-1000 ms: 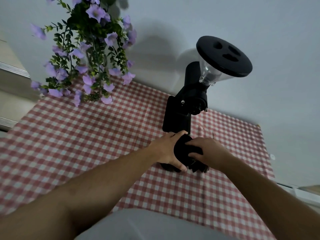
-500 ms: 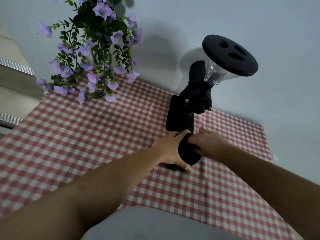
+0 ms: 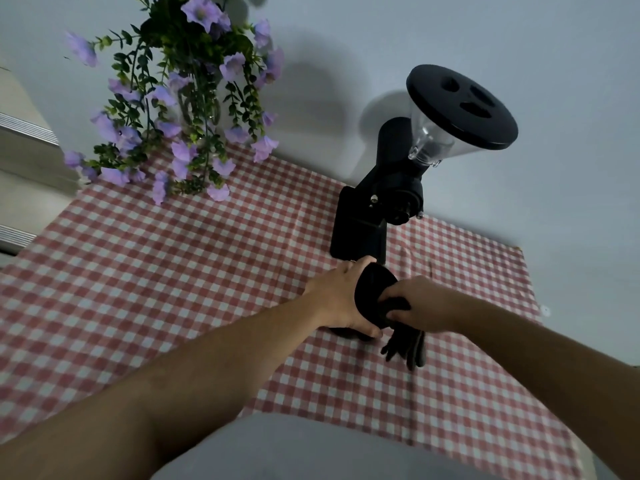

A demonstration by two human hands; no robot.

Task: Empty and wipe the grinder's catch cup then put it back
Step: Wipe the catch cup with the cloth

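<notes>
A black coffee grinder (image 3: 381, 206) with a clear hopper and a black lid (image 3: 460, 105) stands against the wall on the red checked tablecloth (image 3: 173, 271). Just in front of its base, my left hand (image 3: 341, 296) is wrapped around the black catch cup (image 3: 372, 292), which is tilted. My right hand (image 3: 424, 303) presses a dark cloth (image 3: 407, 344) into the cup's mouth; the loose end of the cloth hangs down onto the table. My fingers hide most of the cup's inside.
A vase of purple flowers with green leaves (image 3: 180, 98) stands at the back left. A pale wall runs behind the table. The tablecloth's right edge (image 3: 530, 289) lies close to the grinder. A pale cabinet (image 3: 20, 143) is at the far left.
My right hand has shifted from the cup's far side to its mouth, and the cloth's loose end now hangs out below it. My left hand keeps its hold on the cup.
</notes>
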